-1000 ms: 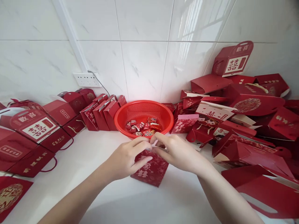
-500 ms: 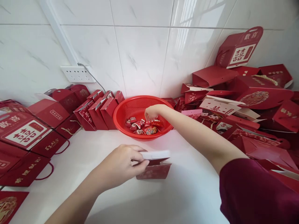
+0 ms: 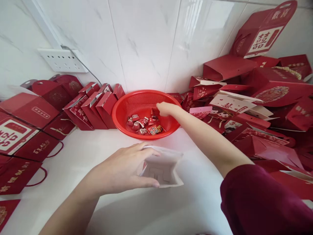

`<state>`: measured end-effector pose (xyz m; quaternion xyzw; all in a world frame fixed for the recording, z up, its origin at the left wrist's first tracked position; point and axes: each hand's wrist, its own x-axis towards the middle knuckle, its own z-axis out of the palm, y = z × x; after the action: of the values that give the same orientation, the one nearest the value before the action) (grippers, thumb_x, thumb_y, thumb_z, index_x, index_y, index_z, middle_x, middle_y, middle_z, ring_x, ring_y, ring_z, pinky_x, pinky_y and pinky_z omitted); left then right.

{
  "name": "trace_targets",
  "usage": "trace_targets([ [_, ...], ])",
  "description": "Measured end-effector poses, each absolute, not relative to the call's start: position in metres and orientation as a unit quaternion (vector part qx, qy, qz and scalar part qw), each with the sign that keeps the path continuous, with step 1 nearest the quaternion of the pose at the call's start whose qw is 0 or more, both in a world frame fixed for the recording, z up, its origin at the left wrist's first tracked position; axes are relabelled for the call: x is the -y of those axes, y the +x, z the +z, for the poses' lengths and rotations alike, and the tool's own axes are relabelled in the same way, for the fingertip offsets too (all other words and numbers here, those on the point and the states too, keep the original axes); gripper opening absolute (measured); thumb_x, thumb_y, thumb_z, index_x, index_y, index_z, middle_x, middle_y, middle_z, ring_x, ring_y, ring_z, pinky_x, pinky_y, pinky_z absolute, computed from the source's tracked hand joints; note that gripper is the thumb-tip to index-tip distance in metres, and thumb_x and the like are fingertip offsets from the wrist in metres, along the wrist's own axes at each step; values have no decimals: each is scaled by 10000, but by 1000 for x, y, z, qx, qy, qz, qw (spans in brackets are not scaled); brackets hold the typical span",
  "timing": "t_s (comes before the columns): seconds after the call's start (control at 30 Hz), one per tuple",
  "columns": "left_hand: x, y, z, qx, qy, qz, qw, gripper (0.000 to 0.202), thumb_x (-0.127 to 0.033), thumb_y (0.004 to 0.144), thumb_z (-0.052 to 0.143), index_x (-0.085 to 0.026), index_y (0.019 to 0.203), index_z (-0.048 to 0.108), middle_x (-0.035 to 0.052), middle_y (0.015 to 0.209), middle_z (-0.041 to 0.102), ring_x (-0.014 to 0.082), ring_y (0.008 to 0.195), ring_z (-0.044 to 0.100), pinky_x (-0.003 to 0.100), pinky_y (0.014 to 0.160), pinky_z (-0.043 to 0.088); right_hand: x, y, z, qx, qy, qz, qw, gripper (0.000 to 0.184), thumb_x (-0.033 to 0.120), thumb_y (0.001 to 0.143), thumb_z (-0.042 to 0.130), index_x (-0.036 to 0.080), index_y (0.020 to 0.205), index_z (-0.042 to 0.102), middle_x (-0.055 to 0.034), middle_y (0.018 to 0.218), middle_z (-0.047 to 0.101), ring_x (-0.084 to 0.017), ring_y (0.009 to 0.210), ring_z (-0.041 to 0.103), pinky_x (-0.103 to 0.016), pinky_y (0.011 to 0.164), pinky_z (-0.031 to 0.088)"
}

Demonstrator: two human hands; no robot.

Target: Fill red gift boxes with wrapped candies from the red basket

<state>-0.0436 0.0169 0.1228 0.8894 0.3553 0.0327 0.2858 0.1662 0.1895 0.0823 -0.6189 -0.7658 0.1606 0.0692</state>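
Note:
My left hand [image 3: 122,169] grips a small paper gift bag [image 3: 164,168] on the white counter, holding its mouth open toward me so the white inside shows. My right hand [image 3: 164,109] reaches into the red plastic basket [image 3: 127,104] at the back, fingers pinched together over a heap of wrapped candies [image 3: 144,124]. Whether a candy is in the pinch I cannot tell. A dark red sleeve covers my right upper arm.
A row of upright small red bags [image 3: 94,106] stands left of the basket. Larger red gift boxes [image 3: 26,130] lie at the left. A big pile of flat and folded red boxes [image 3: 254,107] fills the right side. A wall socket [image 3: 61,60] sits on the tiled wall.
The bag went from lying flat under both hands to being held open by my left hand. My right hand left it and reached into the basket, then shifted slightly among the candies.

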Motion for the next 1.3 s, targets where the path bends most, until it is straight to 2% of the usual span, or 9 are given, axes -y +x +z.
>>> trace_targets([
  [0.07, -22, -42, 123, -395, 874, 28, 283, 521, -598, 854, 620, -328, 1300, 604, 35, 1208, 683, 256, 1035, 651, 327, 874, 503, -185, 174, 96, 782, -592, 154, 118, 329, 162, 874, 678, 90, 1191, 626, -156, 1231, 667, -272, 1138, 623, -397, 1007, 493],
  [0.13, -28, -43, 119, -434, 856, 46, 277, 505, -582, 869, 604, -326, 1305, 601, 32, 1195, 686, 232, 939, 665, 307, 797, 507, -170, 183, 104, 788, -532, 210, 230, 375, 163, 909, 598, 124, 1281, 574, -122, 1283, 657, -244, 1170, 618, -380, 1036, 480],
  [0.23, -39, -44, 110, -456, 835, 83, 297, 539, -577, 849, 636, -327, 1324, 595, 29, 1232, 677, 194, 829, 673, 281, 699, 505, -131, 197, 104, 702, -391, 419, 422, 380, 298, 921, 605, 208, 1288, 563, -68, 1224, 695, -223, 1048, 686, -407, 924, 569],
  [0.3, -42, -44, 104, -453, 829, 98, 313, 558, -581, 836, 653, -323, 1328, 599, 31, 1254, 675, 184, 798, 675, 277, 675, 507, -104, 203, 99, 628, -333, 518, 476, 371, 392, 887, 670, 226, 1213, 610, -60, 1155, 720, -219, 962, 712, -410, 854, 601],
  [0.43, -39, -43, 103, -432, 837, 122, 312, 531, -565, 856, 644, -353, 1340, 589, 18, 1386, 612, 183, 856, 687, 291, 752, 531, -67, 208, 93, 590, -318, 557, 490, 331, 416, 803, 780, 204, 1043, 698, -49, 1000, 751, -208, 914, 714, -360, 838, 595],
  [0.67, -23, -37, 114, -408, 877, 89, 236, 546, -571, 840, 666, -358, 1338, 595, -6, 1393, 613, 269, 1238, 585, 333, 926, 508, -41, 214, 101, 648, -307, 554, 423, 187, 341, 840, 755, 171, 901, 709, -13, 850, 722, -142, 740, 664, -276, 709, 568],
  [0.83, -9, -33, 115, -401, 894, 73, 188, 569, -614, 846, 642, -426, 1372, 536, -31, 1389, 595, 256, 1219, 590, 368, 970, 496, -31, 213, 107, 669, -284, 550, 411, 105, 283, 876, 714, 185, 914, 723, -6, 854, 710, -149, 791, 667, -273, 724, 571],
  [1.1, -3, -33, 111, -415, 892, 60, 168, 668, -649, 818, 652, -430, 1423, 472, -11, 1409, 563, 280, 1219, 579, 378, 927, 514, -18, 212, 114, 717, -296, 379, 504, 241, 168, 785, 798, 216, 1010, 728, -18, 1013, 730, -179, 931, 697, -288, 841, 575],
  [1.3, 0, -34, 110, -411, 895, 61, 165, 669, -663, 820, 639, -412, 1420, 481, 0, 1446, 527, 282, 1234, 566, 386, 942, 513, -7, 212, 116, 718, -297, 366, 511, 263, 155, 799, 782, 241, 1043, 733, -7, 1053, 742, -168, 909, 711, -275, 804, 595],
])
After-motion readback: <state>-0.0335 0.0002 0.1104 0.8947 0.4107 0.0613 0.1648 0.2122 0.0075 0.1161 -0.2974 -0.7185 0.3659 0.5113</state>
